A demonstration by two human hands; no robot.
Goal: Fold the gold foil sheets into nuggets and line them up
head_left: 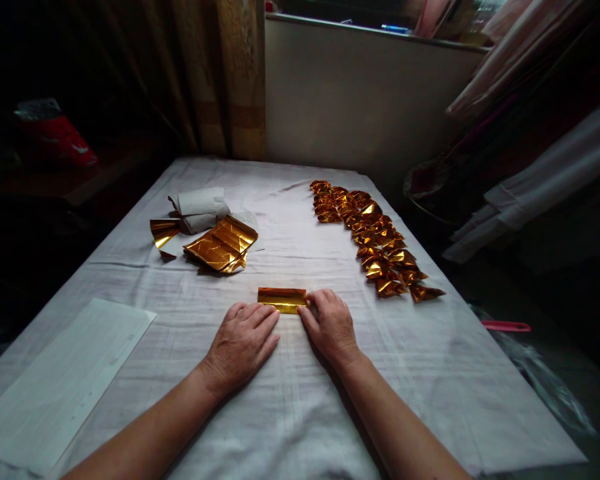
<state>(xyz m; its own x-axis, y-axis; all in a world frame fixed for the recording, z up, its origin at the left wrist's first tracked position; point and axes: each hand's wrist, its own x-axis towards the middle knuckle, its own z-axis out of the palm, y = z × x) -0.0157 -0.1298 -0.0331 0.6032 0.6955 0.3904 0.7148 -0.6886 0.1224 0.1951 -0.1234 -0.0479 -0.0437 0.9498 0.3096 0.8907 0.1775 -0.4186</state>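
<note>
A small strip of gold foil paper [282, 298], folded along its length, lies on the white cloth in the middle of the table. Stretched fingers of my left hand [240, 340] lie flat over its lower left corner, with the thumb apart on the cloth. My right hand [333, 323] has its thumb on the lower right corner and its curled index finger at the right end, so it grips the strip there. Just beyond my left hand is a stack of creased gold foil sheets [223, 245]. Several folded gold foil pieces [375, 233] sit in rows at the far right.
A white sheet of paper [65, 380] lies at the left. Behind the foil stack are a grey-white wrapped bundle [200, 203] and a curled foil scrap [164, 233]. Past the table's right edge are a pink-handled item [505, 326] and hanging clothes [545, 180].
</note>
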